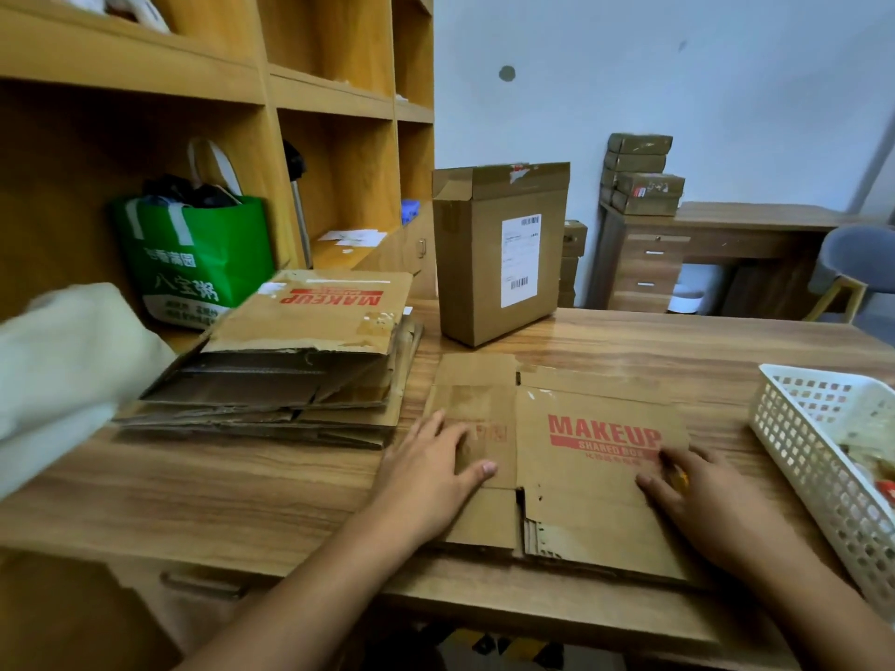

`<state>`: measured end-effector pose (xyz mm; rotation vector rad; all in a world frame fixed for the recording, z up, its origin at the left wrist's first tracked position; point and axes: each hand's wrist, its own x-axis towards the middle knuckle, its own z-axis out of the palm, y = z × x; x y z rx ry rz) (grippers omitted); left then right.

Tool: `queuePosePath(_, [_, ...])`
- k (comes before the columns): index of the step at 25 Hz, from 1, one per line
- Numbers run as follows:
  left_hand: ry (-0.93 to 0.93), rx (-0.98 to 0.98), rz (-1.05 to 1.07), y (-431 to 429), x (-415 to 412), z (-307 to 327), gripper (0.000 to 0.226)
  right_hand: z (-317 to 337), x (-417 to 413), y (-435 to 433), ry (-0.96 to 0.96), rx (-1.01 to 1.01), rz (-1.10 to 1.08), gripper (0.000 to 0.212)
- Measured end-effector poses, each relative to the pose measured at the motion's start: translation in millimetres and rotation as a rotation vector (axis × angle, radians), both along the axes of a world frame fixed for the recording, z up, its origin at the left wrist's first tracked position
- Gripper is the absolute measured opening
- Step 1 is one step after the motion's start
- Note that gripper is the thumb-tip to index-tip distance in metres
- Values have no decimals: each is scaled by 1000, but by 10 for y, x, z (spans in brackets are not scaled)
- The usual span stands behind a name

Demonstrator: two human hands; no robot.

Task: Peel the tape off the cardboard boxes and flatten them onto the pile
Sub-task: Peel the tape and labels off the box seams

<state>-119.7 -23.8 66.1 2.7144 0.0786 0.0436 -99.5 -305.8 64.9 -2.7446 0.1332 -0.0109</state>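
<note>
Pressing down with both palms, the person holds a flattened box (pixel 571 457) against the table (pixel 271 481), probably to crush its creases so it stays flat before it is moved. The left hand (pixel 431 472) lies spread on the narrow side panel at about 9 o'clock of the box, fingers open and flat, gripping nothing. The right hand (pixel 697 496) rests at about 4 o'clock of the red MAKEUP print, fingers loosely curled on the cardboard; something small and yellowish seems tucked under them, though I cannot tell what it is or whether it is held. The hands sit well apart, one on each side, which spreads the pressure across the fold.

At 10 o'clock from the box, just beside it, sits the pile (pixel 290 375) of boxes already flattened, its top sheet lying slightly askew. At 12 o'clock an upright box (pixel 494 263) with a shipping label stands on the table with its top flap open, apparently waiting its turn. A white basket (pixel 823 447) stands at 3 o'clock near the right hand, perhaps for scraps of tape. A green bag (pixel 203 263) sits on the shelf behind the pile.
</note>
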Motion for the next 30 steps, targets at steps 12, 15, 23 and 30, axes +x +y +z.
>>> queuePosePath(12, [-195, -864, 76, 527, -561, 669, 43, 223, -130, -228, 167, 1157, -128, 71])
queuePosePath(15, [-314, -909, 29, 803, -748, 1135, 49, -72, 448, 17, 132, 1451, 136, 63])
queuePosePath(23, [-610, -699, 192, 1941, -648, 2080, 45, 1631, 516, 1206, -254, 1396, 359, 41])
queuePosePath(30, [-560, -522, 284, 2897, 158, 1788, 37, 1661, 1158, 2532, -121, 1162, 330, 38])
